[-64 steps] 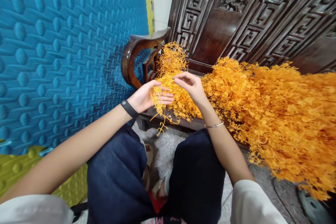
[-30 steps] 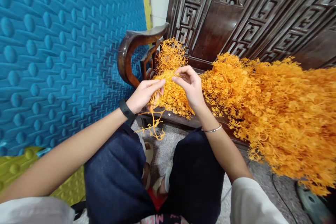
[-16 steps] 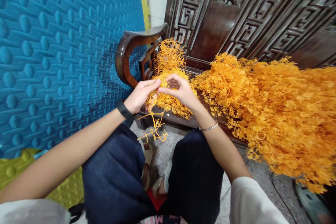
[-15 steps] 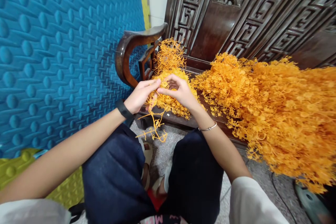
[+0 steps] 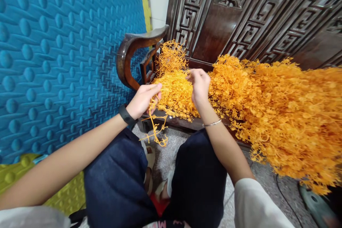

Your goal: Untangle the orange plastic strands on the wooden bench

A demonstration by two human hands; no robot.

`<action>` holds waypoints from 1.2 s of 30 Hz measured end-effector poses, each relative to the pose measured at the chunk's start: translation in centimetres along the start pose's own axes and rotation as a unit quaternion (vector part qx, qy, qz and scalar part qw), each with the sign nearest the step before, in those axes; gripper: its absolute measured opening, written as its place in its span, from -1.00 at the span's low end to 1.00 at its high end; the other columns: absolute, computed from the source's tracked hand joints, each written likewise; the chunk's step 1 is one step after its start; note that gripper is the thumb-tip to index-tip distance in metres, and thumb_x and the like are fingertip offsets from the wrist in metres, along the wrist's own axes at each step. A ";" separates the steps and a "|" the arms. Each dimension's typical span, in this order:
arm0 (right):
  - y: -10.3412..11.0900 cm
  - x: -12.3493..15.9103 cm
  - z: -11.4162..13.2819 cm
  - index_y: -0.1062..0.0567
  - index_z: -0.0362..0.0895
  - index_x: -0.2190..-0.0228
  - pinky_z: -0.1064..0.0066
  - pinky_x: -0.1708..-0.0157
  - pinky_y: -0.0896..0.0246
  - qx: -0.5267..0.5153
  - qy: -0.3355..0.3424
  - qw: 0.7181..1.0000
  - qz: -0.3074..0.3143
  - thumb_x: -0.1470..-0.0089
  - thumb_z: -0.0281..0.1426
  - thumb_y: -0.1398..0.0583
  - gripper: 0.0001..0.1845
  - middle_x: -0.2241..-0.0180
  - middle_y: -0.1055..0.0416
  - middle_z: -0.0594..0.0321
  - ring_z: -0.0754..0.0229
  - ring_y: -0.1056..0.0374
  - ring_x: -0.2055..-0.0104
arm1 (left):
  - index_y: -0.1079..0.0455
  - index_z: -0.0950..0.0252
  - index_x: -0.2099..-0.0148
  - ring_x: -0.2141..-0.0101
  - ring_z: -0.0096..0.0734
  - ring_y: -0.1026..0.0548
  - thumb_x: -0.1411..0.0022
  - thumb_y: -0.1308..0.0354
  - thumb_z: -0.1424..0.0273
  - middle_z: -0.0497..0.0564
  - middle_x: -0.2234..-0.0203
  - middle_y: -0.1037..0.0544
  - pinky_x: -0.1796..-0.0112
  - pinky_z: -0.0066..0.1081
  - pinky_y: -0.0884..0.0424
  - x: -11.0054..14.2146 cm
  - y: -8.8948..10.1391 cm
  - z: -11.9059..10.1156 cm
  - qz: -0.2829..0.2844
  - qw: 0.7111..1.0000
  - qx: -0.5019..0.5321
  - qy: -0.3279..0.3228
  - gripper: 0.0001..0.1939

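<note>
My left hand (image 5: 145, 100) is closed on a bare orange plastic stem (image 5: 155, 131), whose thin branches dangle below my fingers over the bench's front edge. To its right, my right hand (image 5: 200, 83) is raised over the bench with its fingers curled together; whether a small piece is pinched in them I cannot make out. Between and below both hands lies a heap of small yellow-orange plastic florets (image 5: 177, 96). Behind that heap is a looser tangle of thin orange stems (image 5: 172, 57).
A dark carved wooden bench (image 5: 216, 35) has a curved armrest (image 5: 124, 57) at its left end. A big mass of orange plastic sprays (image 5: 288, 114) covers the right side. Blue foam matting (image 5: 66, 60) stands at left. A cable (image 5: 284, 196) lies on the speckled floor.
My right hand has moved away from my left, up and to the right, and its fingers have drawn together. My left hand stays in place with the stem.
</note>
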State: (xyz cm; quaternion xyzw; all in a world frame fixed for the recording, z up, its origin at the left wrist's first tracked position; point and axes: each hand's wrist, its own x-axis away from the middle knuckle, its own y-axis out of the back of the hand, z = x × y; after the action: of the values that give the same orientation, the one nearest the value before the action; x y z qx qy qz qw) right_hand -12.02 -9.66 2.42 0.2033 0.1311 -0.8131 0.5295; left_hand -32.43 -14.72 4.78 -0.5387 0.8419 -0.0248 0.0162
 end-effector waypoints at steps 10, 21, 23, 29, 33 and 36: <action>4.1 -4.7 -6.2 -0.43 -0.17 0.54 0.33 0.36 -0.22 0.113 -0.029 0.993 0.010 0.20 -0.38 -0.26 -0.87 0.54 -0.35 0.30 0.28 -0.24 0.48 | -0.37 0.29 0.39 0.84 -0.59 -0.21 -0.22 -0.07 0.24 -0.14 0.78 -0.31 0.80 -0.55 -0.06 -0.2 0.5 -0.2 0.011 1.000 0.003 -0.004 -0.76; 2.3 -4.0 -6.4 -0.52 -0.08 0.13 -0.12 -0.04 -0.01 0.305 0.078 0.943 0.111 0.05 -0.09 -0.22 -0.53 0.08 -0.38 0.04 -0.04 -0.22 -0.01 | -0.43 0.25 -0.01 0.83 -0.59 -0.23 -0.20 -0.10 0.30 -0.15 0.78 -0.33 0.79 -0.58 -0.09 -0.3 0.5 0.0 0.031 0.999 0.003 0.016 -0.66; 1.7 -3.1 -4.7 -0.53 -0.10 0.17 0.05 0.00 -0.15 0.198 0.052 0.964 0.172 0.01 -0.04 -0.18 -0.53 0.10 -0.41 0.07 0.06 -0.29 0.05 | -0.42 0.24 -0.03 0.84 -0.59 -0.23 -0.20 -0.08 0.32 -0.15 0.78 -0.34 0.79 -0.57 -0.09 -0.3 0.5 -0.1 0.035 0.999 0.000 0.015 -0.65; -1.2 0.9 0.5 -0.42 -0.02 0.03 0.28 0.11 -0.31 -0.118 -0.120 0.877 0.451 -0.07 -0.07 -0.13 -0.52 0.16 -0.48 0.18 0.21 -0.39 0.15 | -0.51 0.34 0.21 0.79 -0.55 -0.26 -0.19 0.01 0.40 -0.12 0.83 -0.32 0.70 -0.54 -0.17 -0.3 0.3 -0.3 0.043 0.998 -0.032 -0.042 -0.73; -2.4 2.1 1.3 -0.47 -0.03 0.16 0.31 0.13 -0.31 -0.167 -0.120 0.877 0.434 0.04 -0.15 -0.26 -0.61 0.21 -0.47 0.24 0.25 -0.38 0.20 | -0.45 0.33 0.38 0.80 -0.58 -0.22 -0.19 0.06 0.41 -0.13 0.85 -0.28 0.67 -0.53 -0.16 -0.4 0.4 -0.2 0.030 0.997 -0.037 -0.068 -0.74; -2.6 2.1 1.0 -0.45 -0.07 0.31 0.32 0.20 -0.33 -0.181 -0.118 0.893 0.395 0.12 -0.16 -0.31 -0.66 0.29 -0.45 0.26 0.26 -0.37 0.27 | -0.37 0.32 0.48 0.79 -0.61 -0.23 -0.18 0.03 0.42 -0.13 0.83 -0.29 0.68 -0.54 -0.15 -0.3 0.4 -0.3 0.027 0.997 -0.027 -0.065 -0.76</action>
State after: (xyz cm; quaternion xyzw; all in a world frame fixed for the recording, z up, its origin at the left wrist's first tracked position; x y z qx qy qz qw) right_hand -15.39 -10.73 2.26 0.0416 0.1219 -0.5173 0.8460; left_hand -32.64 -14.28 5.11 -0.5166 0.8537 0.0336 0.0567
